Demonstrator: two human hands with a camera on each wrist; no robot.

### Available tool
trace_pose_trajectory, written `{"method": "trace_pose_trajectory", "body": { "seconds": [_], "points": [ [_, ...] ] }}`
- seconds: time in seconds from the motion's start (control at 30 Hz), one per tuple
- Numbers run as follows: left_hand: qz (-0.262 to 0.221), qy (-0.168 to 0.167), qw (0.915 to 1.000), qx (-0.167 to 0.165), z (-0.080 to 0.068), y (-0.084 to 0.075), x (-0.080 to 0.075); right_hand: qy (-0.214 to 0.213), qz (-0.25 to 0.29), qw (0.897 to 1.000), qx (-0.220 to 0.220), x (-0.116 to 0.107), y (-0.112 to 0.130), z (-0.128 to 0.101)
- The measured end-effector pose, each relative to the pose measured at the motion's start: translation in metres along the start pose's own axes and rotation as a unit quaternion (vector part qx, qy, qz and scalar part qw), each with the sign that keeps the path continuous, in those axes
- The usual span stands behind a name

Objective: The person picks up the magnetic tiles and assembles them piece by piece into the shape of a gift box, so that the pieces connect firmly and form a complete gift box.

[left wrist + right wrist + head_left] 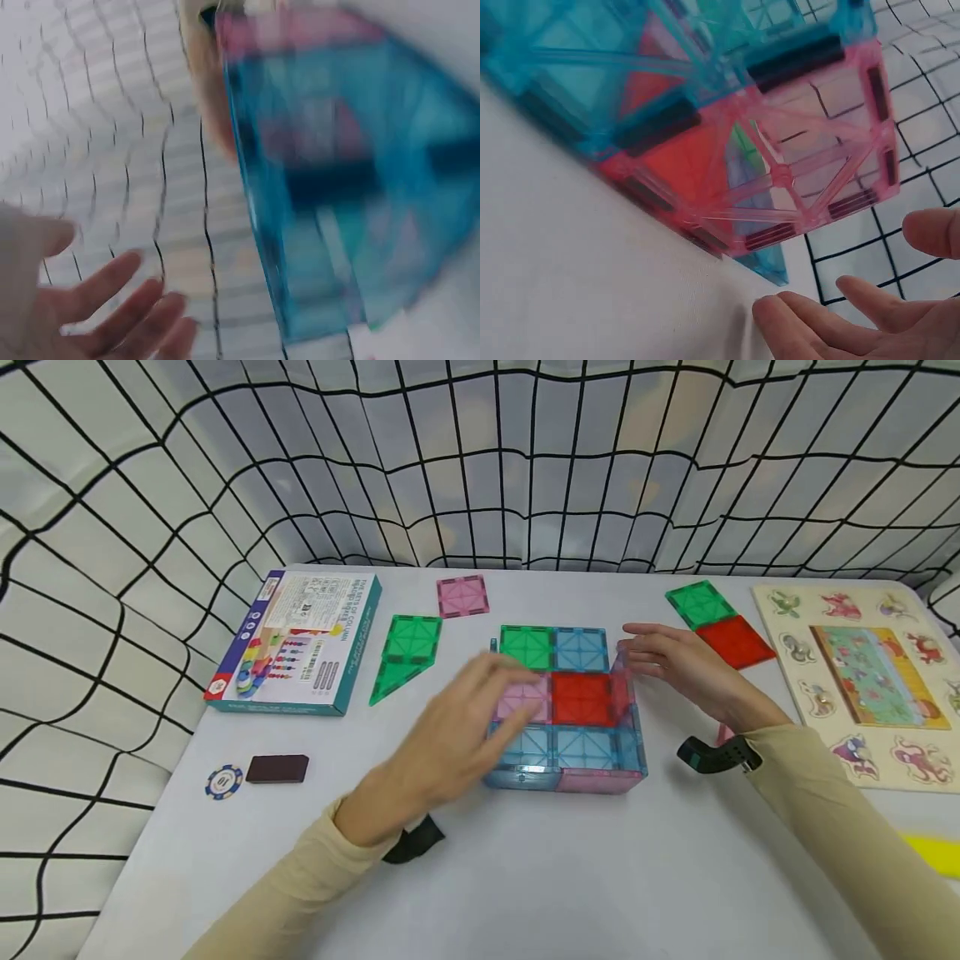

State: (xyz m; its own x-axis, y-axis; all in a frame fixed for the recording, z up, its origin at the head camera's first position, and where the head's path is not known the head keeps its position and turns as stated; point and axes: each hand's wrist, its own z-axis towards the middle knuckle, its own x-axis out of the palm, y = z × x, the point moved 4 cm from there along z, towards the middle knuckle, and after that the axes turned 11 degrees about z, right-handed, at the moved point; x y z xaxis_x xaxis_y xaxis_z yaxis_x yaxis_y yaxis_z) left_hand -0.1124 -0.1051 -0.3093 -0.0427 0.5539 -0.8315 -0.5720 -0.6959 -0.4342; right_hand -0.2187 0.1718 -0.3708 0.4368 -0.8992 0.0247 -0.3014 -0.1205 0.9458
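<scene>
A low box of see-through magnetic tiles (585, 747) stands mid-table, with green, blue, pink and red squares showing inside and blue and pink walls in front. My left hand (442, 743), slightly blurred, hovers over its left part with fingers extended, covering some tiles. In the left wrist view those fingers hold nothing, beside a blue tile wall (300, 210). Along the box's right side, my right hand (686, 668) lies with fingers stretched by the far right corner. The right wrist view shows a gap between its fingertips (769, 311) and the pink wall tile (810, 172).
Loose tiles lie around the box: a pink square (462, 597), a green group (411, 643) and a green-red pair (731, 643). A boxed game (300, 639), poker chip (224, 782) and dark block (277, 769) are left; a wooden puzzle board (798, 635) is right. Black netting rises behind.
</scene>
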Motion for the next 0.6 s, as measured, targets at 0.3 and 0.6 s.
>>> {"method": "trace_pose_trajectory", "body": {
  "seconds": [0.3, 0.6],
  "points": [
    [-0.241, 0.030, 0.9205, -0.306, 0.039, 0.117, 0.029, -0.031, 0.094, 0.995, 0.013, -0.005, -0.010, 0.018],
    [-0.328, 0.045, 0.8725, -0.359, 0.041, 0.119, 0.052, -0.043, 0.148, 0.988, 0.000, 0.004, -0.011, 0.024]
  ]
}}
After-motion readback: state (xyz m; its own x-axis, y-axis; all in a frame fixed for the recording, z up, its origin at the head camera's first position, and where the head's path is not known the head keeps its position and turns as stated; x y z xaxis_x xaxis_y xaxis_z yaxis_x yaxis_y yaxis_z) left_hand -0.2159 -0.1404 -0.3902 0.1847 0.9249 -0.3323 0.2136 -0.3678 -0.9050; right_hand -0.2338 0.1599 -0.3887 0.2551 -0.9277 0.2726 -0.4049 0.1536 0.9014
